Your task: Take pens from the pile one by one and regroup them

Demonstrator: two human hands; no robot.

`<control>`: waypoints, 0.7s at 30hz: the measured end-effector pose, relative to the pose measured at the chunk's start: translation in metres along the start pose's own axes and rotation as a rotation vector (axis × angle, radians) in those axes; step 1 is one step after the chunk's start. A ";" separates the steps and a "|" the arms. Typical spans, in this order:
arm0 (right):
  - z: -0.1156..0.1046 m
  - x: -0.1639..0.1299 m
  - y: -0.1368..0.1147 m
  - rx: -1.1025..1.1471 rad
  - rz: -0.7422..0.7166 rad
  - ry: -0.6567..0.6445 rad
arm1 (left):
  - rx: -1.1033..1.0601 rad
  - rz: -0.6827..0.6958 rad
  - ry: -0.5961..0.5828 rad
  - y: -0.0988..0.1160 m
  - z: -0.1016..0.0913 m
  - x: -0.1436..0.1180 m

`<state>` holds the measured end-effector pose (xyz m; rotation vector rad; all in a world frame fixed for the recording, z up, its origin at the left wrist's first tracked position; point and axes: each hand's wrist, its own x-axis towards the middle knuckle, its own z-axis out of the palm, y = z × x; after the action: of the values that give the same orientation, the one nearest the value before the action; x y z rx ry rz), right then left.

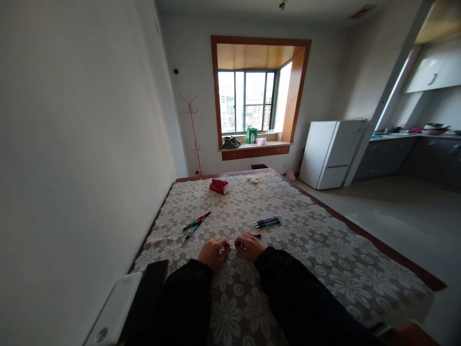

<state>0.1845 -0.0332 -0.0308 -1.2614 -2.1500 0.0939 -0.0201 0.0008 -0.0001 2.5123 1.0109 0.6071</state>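
Both my hands are close together over the near part of the tablecloth, a small gap between their fingertips. My left hand [215,252] is closed in a pinch, with a small pale bit at its fingertips too small to name. Curled toward it, my right hand [250,246] is closed too; what its fingers hold is hidden. Just behind the right knuckles shows the end of a red and black pen [255,235]; I cannot tell whether it is held or lying there. Several pens [266,222] lie side by side at the right, and further pens [197,224] lie crossed at the left.
A floral lace tablecloth [298,254] covers the table. Toward its far end are a red packet [219,186] and crumpled white tissue [252,179]. A wall stands close at the left. Beyond are a pink coat rack [192,125], a window and a white fridge [329,154].
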 end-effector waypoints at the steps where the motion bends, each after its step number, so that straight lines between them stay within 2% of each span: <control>1: 0.000 0.000 0.000 0.009 -0.006 -0.002 | 0.002 0.000 0.001 0.000 0.000 0.000; 12: 0.003 0.000 0.000 0.115 0.038 0.009 | 0.016 0.043 0.034 -0.004 0.003 0.000; 18: 0.004 0.002 -0.005 0.316 0.216 0.001 | 0.041 0.110 0.090 -0.005 0.004 0.000; 21: 0.005 0.003 -0.005 0.434 0.260 -0.017 | 0.046 0.133 0.111 -0.005 0.005 0.000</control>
<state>0.1775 -0.0324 -0.0316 -1.2671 -1.8333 0.6454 -0.0207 0.0031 -0.0066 2.6274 0.9101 0.7787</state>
